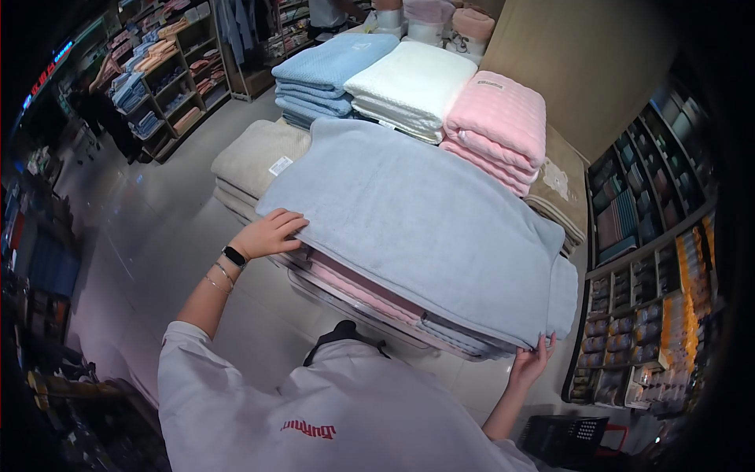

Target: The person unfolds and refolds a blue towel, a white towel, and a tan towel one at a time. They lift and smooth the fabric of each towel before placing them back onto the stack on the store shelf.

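A pale blue-grey towel [425,204], large and folded into a long layer, lies spread over the display in front of me. My left hand [275,232] grips its near left edge, fingers on top and thumb at the rim. At the near right corner my right hand [535,360] pinches the hem, fingertips over the edge. Pink folded towels [362,293] and grey-blue folded ones [460,337] show beneath the lifted front edge. A beige towel stack [255,161] with a white label sits just beyond my left hand, partly covered by the blue-grey towel.
Behind are blue [334,63], white [413,82] and pink [503,118] towel stacks. A brown stack [562,189] stands at the right, near a wooden panel [578,63]. Stocked shelves [629,338] line the right side. A black basket [562,436] is at lower right. A person [110,118] stands far left.
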Tool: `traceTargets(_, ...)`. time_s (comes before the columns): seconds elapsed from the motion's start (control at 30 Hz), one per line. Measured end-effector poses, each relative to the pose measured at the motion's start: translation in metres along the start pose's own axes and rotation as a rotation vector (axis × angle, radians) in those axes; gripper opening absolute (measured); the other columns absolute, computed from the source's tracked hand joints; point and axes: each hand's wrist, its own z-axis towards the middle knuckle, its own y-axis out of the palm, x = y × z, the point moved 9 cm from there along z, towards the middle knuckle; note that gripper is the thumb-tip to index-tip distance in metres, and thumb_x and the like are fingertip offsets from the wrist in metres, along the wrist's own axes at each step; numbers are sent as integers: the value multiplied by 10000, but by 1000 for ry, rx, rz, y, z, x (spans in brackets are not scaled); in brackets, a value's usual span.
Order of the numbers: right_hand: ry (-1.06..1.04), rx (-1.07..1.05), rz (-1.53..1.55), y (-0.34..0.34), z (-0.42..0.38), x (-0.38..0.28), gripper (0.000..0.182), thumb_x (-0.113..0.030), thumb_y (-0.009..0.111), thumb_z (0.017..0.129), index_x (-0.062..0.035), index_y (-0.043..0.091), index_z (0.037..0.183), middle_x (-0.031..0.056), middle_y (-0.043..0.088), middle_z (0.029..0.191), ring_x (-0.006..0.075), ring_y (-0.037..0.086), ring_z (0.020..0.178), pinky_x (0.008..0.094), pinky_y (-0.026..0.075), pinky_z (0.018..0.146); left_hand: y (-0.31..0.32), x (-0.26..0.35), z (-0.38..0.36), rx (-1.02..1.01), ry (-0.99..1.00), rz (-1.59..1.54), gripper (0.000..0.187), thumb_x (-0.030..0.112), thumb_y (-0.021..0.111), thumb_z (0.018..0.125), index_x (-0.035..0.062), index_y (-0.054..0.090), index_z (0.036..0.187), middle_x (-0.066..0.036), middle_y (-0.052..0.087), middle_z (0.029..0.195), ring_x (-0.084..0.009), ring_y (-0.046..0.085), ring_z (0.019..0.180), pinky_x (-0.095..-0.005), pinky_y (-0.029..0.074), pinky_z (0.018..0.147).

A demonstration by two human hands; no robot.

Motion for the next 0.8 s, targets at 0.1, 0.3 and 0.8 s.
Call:
traceTargets(0.1, 41, -41, -268, -10, 12, -2, 439, 0, 532, 851, -85, 419, 1267, 160, 440, 1241, 268, 496, 1110, 439, 472, 881, 1, -15, -13, 5, -94, 86, 128, 137, 589, 713, 117, 546, 832, -101, 521, 1135, -279, 489, 1077, -389, 415, 903)
traceTargets(0.3, 107, -189, -236, 8, 29, -26, 405, 44, 499, 846, 5, 415, 1241, 205, 467, 1195, 281, 518, 1088, 436, 500, 872, -4, -48, -39, 91, -360, 27, 158, 119, 590, 760, 40, 549, 891, -120, 529, 1100, -300, 498, 1094, -393, 401, 941)
traceTargets(0.8, -29, -378, 110, 237, 220, -177, 394, 77, 404, 878, 34, 432, 1269, 217, 442, 1267, 331, 444, 1180, 399, 368, 1035, -171, -239, 135, 365, -333, 335, 345, -57, 534, 728, 122, 541, 1024, -91, 485, 904, -267, 530, 836, -338, 465, 739)
